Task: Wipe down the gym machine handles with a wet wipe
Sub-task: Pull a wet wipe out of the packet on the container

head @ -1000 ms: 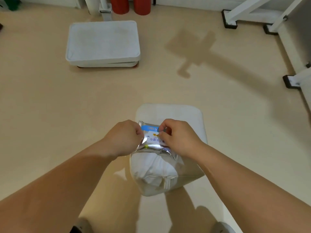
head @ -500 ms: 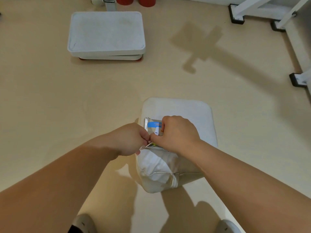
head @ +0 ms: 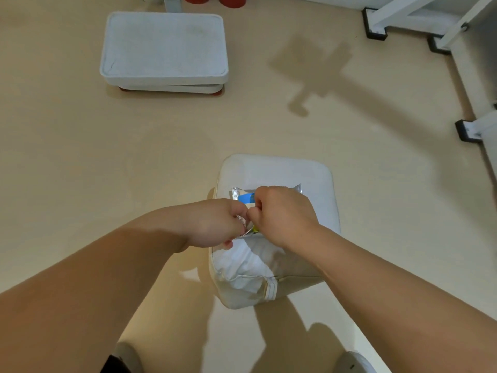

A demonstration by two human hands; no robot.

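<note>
A silver wet wipe packet (head: 243,196) with a blue label lies on a white padded bench seat (head: 317,184) in the lower middle of the head view. My left hand (head: 215,224) pinches the packet's near left edge. My right hand (head: 282,214) grips the packet's top close beside it, thumb against the left hand's fingers. Most of the packet is hidden under my right hand. No machine handle is in sight.
A white padded platform (head: 164,49) on red feet sits on the beige floor at upper left. White machine frame legs with black feet (head: 375,30) stand at upper right. Two red cylinders (head: 231,1) stand at the top edge. My shoes (head: 355,363) show at the bottom.
My hands have closed together over the packet, the right hand covering more of its label. The camera has tipped further down, so the bench and the platform sit lower in view.
</note>
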